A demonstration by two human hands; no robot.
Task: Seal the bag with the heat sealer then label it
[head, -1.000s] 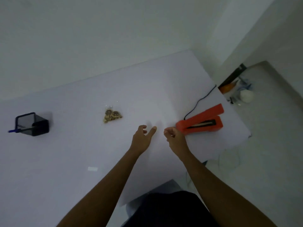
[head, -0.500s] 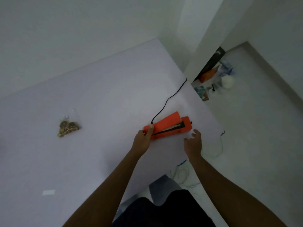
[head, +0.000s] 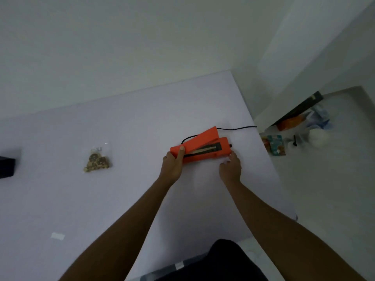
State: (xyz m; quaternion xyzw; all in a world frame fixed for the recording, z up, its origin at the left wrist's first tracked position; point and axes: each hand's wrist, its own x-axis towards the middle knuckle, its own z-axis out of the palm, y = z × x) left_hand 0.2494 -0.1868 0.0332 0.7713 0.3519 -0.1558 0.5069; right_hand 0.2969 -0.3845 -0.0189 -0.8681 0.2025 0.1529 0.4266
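An orange heat sealer (head: 205, 146) lies on the white table (head: 125, 122) with its lid raised and its black sealing strip showing. My left hand (head: 172, 165) grips its left end, thumb on top. My right hand (head: 230, 166) holds its right end near the black knob. A clear bag (head: 97, 160) of brown round pieces lies flat on the table well to the left, untouched. A small white label (head: 57, 236) lies near the table's front left.
The sealer's black cord (head: 235, 128) runs off the table's right edge. A black pen holder (head: 7, 166) sits at the far left edge. Clutter lies on the floor (head: 294, 134) to the right of the table.
Both hands went from hovering over the table to the sealer's two ends. The sealer now sits further from the table's right edge, and the cord lies differently.
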